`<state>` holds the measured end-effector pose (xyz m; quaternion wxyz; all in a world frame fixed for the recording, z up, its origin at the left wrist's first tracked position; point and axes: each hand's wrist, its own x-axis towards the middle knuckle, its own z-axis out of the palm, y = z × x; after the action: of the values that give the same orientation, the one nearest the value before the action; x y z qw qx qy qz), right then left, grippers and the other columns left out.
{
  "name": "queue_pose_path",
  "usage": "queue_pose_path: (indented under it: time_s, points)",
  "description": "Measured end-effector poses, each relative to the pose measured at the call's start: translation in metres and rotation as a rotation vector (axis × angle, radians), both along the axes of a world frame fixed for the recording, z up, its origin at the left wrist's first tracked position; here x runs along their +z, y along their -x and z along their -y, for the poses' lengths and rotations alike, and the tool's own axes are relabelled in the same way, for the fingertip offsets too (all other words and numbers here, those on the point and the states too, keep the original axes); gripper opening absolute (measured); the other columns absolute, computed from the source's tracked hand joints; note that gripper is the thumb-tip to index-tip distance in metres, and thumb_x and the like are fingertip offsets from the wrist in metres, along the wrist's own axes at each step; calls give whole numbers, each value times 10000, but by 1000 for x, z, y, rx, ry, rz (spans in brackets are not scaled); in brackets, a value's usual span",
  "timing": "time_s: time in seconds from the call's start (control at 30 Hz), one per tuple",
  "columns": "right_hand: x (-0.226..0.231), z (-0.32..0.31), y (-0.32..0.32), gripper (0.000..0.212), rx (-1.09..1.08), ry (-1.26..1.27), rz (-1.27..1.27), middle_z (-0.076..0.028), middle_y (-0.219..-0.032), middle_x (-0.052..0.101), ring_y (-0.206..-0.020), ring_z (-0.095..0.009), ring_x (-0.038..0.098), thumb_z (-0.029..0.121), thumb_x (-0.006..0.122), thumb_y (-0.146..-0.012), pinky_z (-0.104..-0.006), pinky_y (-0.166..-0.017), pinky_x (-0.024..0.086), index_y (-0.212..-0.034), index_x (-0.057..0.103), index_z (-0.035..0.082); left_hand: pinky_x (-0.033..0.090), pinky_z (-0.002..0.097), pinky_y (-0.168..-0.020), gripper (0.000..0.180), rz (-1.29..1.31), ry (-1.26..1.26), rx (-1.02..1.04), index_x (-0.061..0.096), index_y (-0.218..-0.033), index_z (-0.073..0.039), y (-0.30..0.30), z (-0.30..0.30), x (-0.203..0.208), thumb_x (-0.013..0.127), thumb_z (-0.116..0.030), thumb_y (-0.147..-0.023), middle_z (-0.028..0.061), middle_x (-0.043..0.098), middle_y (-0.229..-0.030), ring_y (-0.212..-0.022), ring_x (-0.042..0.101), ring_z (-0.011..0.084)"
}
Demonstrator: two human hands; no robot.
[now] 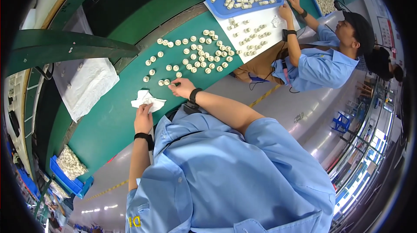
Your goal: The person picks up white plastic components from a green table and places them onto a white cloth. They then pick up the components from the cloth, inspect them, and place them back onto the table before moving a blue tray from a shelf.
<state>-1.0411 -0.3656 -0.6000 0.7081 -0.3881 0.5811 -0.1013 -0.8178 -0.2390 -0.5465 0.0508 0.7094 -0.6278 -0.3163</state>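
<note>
On the green worktop, my left hand (143, 120) is closed on the near edge of a crumpled white cloth (147, 99). To its right, my right hand (183, 88) has its fingertips drawn together at a small cream cylindrical part (167, 82), which stands beside another like it. Another such part (178, 75) stands just beyond those fingers. Farther off, several more cream parts (197, 64) stand upright in loose rows and clusters. The undersides of the fingers on both hands are partly hidden.
A co-worker (312, 59) at the right has both hands near a blue tray (223, 13) of cream parts. More parts stand on a white sheet (260, 33). A green metal beam (74, 46) crosses at left. Blue bins (71, 178) with a bag of parts stand lower left.
</note>
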Motion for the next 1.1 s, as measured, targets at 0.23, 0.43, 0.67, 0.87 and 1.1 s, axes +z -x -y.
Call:
queue_pose_path:
  time_s: [0.23,0.43,0.67,0.87,1.1]
  points:
    - [3,2,-1,376,-90,-97,49,-125,-848,669,-713,-182,662,247,678,-873,-293,-645,563,-1096,595,-44,480,390,-908,472,106,23,154,567,-1250,-185,-34,-22,-2,567,-20,-808,71,515,-1273,-1144,517,287]
    - [14,-5,-9,339,-170,-112,24,-106,-789,662,-662,-158,645,230,675,-871,-284,-607,546,-1074,623,-36,446,405,-967,515,212,82,265,526,-1309,-173,-80,-39,-14,552,-29,-816,136,473,-1339,-1203,481,334]
    - [5,-16,-17,358,-186,-62,36,-133,-891,664,-762,-204,670,229,661,-890,-309,-673,568,-1112,588,-42,416,420,-1008,525,142,132,318,502,-1332,-167,-115,-46,-26,569,-65,-821,213,403,-1400,-1251,437,381]
    - [15,-21,-20,386,-354,-124,91,-171,-953,649,-848,-253,670,223,649,-903,-339,-740,572,-1165,535,-38,451,440,-918,398,249,331,344,552,-1158,-54,-89,-12,29,618,-64,-766,209,483,-1185,-1094,501,395]
    - [16,-26,-35,366,-442,-146,52,-199,-996,631,-894,-283,666,210,637,-909,-359,-769,580,-1154,524,-38,465,437,-891,398,-200,345,136,547,-1178,-95,-49,50,41,624,-78,-788,196,460,-1190,-1063,523,381]
